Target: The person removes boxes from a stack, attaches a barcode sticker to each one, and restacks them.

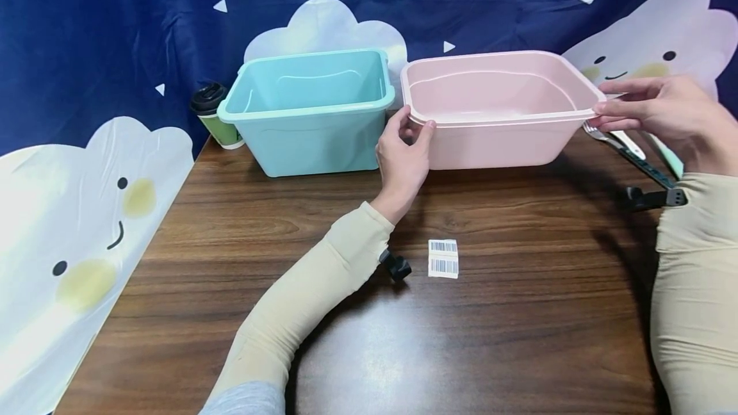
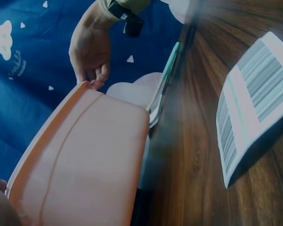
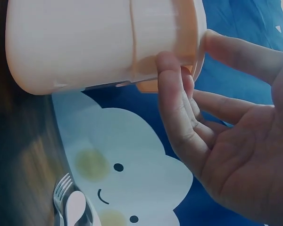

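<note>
A pink plastic basin (image 1: 490, 146) is at the back of the wooden table, its open top facing up. My left hand (image 1: 402, 165) pinches the rim at the near left corner, thumb in front. At the right end, my right hand (image 1: 671, 111) grips the rim between thumb and fingers. The right wrist view has that thumb (image 3: 240, 54) on the lip and the fingertips (image 3: 170, 70) against the wall beneath it. In the left wrist view the basin's underside lies close over the tabletop. Nothing shows inside the basin in the head view.
Left of the basin stands a light blue bin (image 1: 323, 143), with a lidded green paper cup (image 1: 219, 123) beside it. A fork (image 3: 63, 188) and white spoon (image 3: 75, 207) lie to the right, near my right hand. A barcode label (image 1: 442, 259) is on the table (image 1: 490, 338).
</note>
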Action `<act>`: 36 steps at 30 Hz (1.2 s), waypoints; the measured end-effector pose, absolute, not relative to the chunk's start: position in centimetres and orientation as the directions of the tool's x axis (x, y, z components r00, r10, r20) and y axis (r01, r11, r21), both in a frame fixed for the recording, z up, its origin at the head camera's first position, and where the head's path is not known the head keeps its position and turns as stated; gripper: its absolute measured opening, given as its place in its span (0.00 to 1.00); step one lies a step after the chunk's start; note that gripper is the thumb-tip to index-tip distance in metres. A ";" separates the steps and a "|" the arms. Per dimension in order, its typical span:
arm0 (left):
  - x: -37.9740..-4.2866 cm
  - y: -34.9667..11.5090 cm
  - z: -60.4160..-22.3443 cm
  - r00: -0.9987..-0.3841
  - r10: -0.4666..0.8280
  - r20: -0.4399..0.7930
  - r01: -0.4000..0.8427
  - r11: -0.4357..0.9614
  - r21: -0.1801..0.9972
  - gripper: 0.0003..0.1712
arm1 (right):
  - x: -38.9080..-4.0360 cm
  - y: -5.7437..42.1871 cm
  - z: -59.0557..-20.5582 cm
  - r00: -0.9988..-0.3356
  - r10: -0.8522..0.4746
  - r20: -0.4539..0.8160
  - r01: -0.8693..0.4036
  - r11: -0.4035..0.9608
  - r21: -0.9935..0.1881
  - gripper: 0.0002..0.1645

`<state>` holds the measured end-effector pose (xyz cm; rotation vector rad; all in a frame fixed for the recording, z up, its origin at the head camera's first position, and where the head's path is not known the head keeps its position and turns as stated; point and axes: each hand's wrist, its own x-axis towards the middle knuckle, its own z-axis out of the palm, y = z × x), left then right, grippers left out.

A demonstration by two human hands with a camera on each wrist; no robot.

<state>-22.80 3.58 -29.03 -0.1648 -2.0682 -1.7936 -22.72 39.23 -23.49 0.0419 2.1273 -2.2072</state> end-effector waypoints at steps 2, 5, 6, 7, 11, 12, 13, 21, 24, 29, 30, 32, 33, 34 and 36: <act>-22.8 3.6 -29.1 -0.919 -0.164 0.358 0.328 0.186 0.926 0.29 | -22.9 39.3 -23.7 -0.996 -0.055 -0.072 0.074 -0.039 -0.996 0.16; -22.8 3.6 -29.2 -0.927 -0.155 0.342 0.310 0.199 0.930 0.29 | -23.1 39.4 -23.9 -0.995 -0.063 -0.074 0.075 -0.002 -0.997 0.17; -22.9 3.6 -29.2 -0.929 -0.153 0.338 0.305 0.204 0.930 0.29 | -23.2 39.4 -24.0 -0.995 -0.066 -0.078 0.079 -0.010 -0.997 0.17; -22.9 3.6 -29.2 -0.930 -0.151 0.334 0.300 0.208 0.931 0.29 | -23.2 39.5 -24.0 -0.995 -0.065 -0.081 0.081 0.002 -0.997 0.17; -22.9 3.6 -29.3 -0.936 -0.145 0.320 0.284 0.221 0.933 0.29 | -23.4 39.6 -24.2 -0.994 -0.080 -0.081 0.078 0.043 -0.996 0.17; -23.0 3.5 -29.3 -0.938 -0.144 0.315 0.280 0.222 0.934 0.30 | -23.5 39.5 -24.3 -0.993 -0.083 -0.083 0.079 0.050 -0.996 0.17; -23.0 3.5 -29.3 -0.940 -0.144 0.310 0.275 0.223 0.935 0.30 | -23.5 39.5 -24.4 -0.993 -0.087 -0.083 0.078 0.060 -0.995 0.17; -23.3 3.4 -29.6 -0.949 -0.149 0.278 0.242 0.223 0.944 0.30 | -23.7 38.9 -25.0 -0.993 -0.094 -0.070 0.071 0.000 -0.998 0.15; -23.4 3.4 -29.6 -0.952 -0.147 0.268 0.232 0.224 0.947 0.30 | -23.7 38.8 -25.0 -0.992 -0.094 -0.080 0.076 0.043 -0.996 0.14; -23.5 3.4 -29.7 -0.956 -0.145 0.256 0.221 0.223 0.950 0.30 | -23.9 38.7 -25.0 -0.994 -0.070 -0.082 0.074 0.116 -0.990 0.15; -23.6 3.4 -29.7 -0.957 -0.143 0.254 0.219 0.222 0.950 0.30 | -23.9 38.6 -25.0 -0.995 -0.067 -0.079 0.070 0.119 -0.990 0.15; -23.7 3.4 -29.8 -0.958 -0.140 0.249 0.215 0.219 0.952 0.29 | -24.1 38.6 -25.1 -0.995 -0.062 -0.074 0.065 0.132 -0.989 0.14; -23.7 3.5 -29.8 -0.959 -0.140 0.247 0.214 0.216 0.953 0.29 | -24.1 38.6 -25.1 -0.996 -0.060 -0.071 0.062 0.144 -0.988 0.14; -23.7 3.5 -29.8 -0.960 -0.139 0.244 0.212 0.212 0.954 0.29 | -24.2 38.6 -25.1 -0.996 -0.058 -0.070 0.060 0.160 -0.985 0.13; -23.7 3.4 -29.8 -0.961 -0.136 0.240 0.209 0.206 0.956 0.29 | -24.3 38.5 -25.1 -0.996 -0.058 -0.068 0.056 0.188 -0.981 0.13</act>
